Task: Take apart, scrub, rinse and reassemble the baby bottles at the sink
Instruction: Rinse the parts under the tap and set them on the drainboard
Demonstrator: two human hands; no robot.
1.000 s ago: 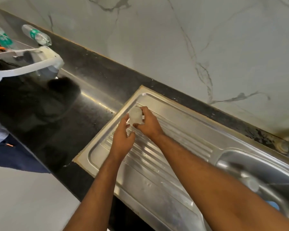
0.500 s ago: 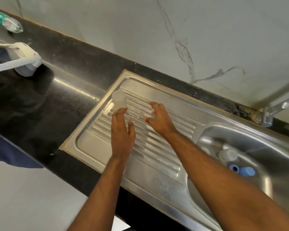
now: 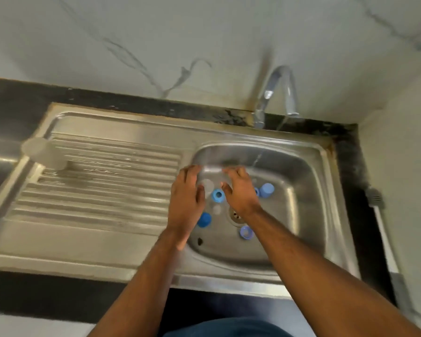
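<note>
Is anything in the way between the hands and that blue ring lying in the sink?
Nothing visible is. The blue ring lies in the open on the sink floor, right between the left hand and the right hand, both open above it. A clear part sits just beside the ring, not over it.

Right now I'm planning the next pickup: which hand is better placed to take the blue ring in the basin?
Probably the right hand: its thumb nearly touches the blue ring; the left hand sits farther off.

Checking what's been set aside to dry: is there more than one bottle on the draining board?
No, only one clear bottle lies on the draining board, at its far left corner.
</note>
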